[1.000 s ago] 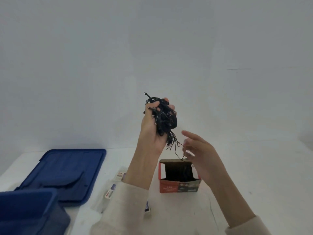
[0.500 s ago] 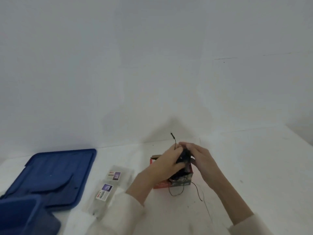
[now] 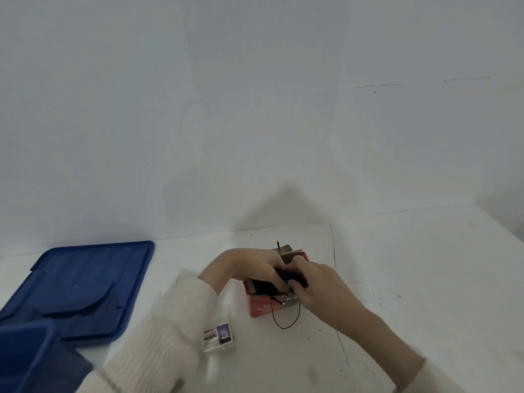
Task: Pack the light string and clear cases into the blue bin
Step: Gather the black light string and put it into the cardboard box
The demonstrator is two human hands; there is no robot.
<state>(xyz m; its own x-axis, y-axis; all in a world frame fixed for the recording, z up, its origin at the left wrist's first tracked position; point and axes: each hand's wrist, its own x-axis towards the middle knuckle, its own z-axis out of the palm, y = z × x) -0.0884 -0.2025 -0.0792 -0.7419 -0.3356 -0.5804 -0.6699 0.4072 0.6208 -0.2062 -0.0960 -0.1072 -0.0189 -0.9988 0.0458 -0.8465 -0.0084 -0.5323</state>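
Note:
A small red cardboard box lies open on the white table at centre. The black light string is bunched in its opening, and a thin loop of wire hangs over the box's front. My left hand and my right hand both press on the bundle with curled fingers; most of the string is hidden under them. A clear case with a printed label lies just in front of my left sleeve. The blue bin shows only a corner at the bottom left.
The bin's blue lid lies flat on the table at left, behind the bin. A white wall stands close behind the table. A seam in the tabletop runs past the box on its right.
My left hand brought the string bundle down from mid-air into the red box. Both hands now press on it there, and the view has tilted down.

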